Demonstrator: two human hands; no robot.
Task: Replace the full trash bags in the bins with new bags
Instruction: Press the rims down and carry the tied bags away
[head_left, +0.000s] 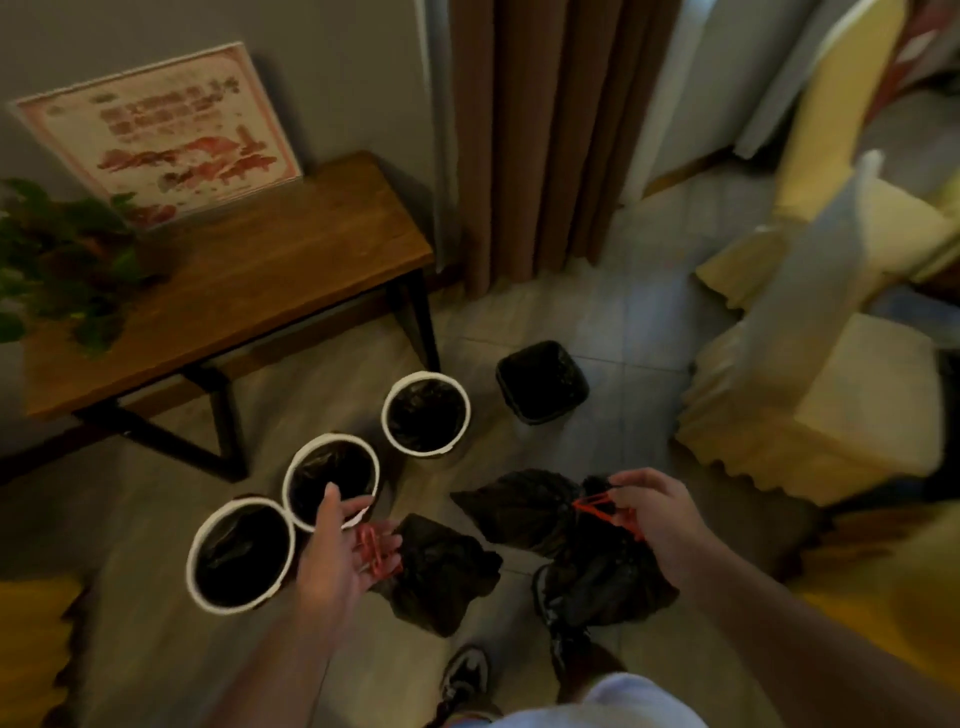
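Floor (623, 322), tiled, centre of frame.

Bins, four in all.
- Three round white bins in a diagonal row from lower left toward centre: near bin (194, 556), middle bin (291, 467), far bin (387, 421). Each is lined with a black bag. The near and middle bins touch at the rims; the far bin stands a little apart.
- One square black bin (543, 415), right of the far bin, also lined in black.

Full trash bags, black, on the floor at lower centre. Three can be told apart, though blur hides their edges.
- Left bag (441, 571), just right of the left hand.
- Middle bag (519, 509), between the two hands.
- Right bag (597, 577), under the right hand.

Hands, two.
- Left hand (337, 551): palm up, fingers straight and slightly spread, over the middle bin's rim. The left bag's red drawstring loops (376, 553) lie across the fingers.
- Right hand (654, 519): fingers curled, pinching the right bag's red drawstring (605, 512), which is pulled taut.

Surroundings.
- One wooden surface (249, 270) on black legs, upper left, carrying one framed sign (156, 135) against the wall and one leafy plant (62, 260).
- One brown curtain (545, 130), top centre.
- Yellow-covered chairs (831, 405), right side; number unclear.
- One shoe (465, 675), bottom centre.
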